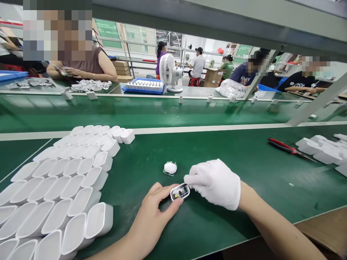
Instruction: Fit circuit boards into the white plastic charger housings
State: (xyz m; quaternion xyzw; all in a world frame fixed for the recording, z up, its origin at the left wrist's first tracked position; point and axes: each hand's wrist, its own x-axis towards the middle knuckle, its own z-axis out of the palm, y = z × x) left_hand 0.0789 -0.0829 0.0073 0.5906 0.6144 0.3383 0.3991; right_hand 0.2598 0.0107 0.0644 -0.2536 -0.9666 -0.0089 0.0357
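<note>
My bare left hand (151, 216) steadies a small white shell (180, 191) on the green mat, with circuit parts showing inside its open top. My right hand (215, 183), in a white glove, pinches the same shell from the right, its fingertips at the rim. Just beyond the shell lies a small green circuit board with a white domed part (170, 168). Rows of empty white shells (62, 187) fill the mat to my left.
Red-handled pliers (287, 148) lie at the right, beside more white shells (324, 151). A green conveyor belt (162, 112) runs across behind the mat. Beyond it stand a white desk fan (168, 73) and a blue tray (143, 86); several people work there.
</note>
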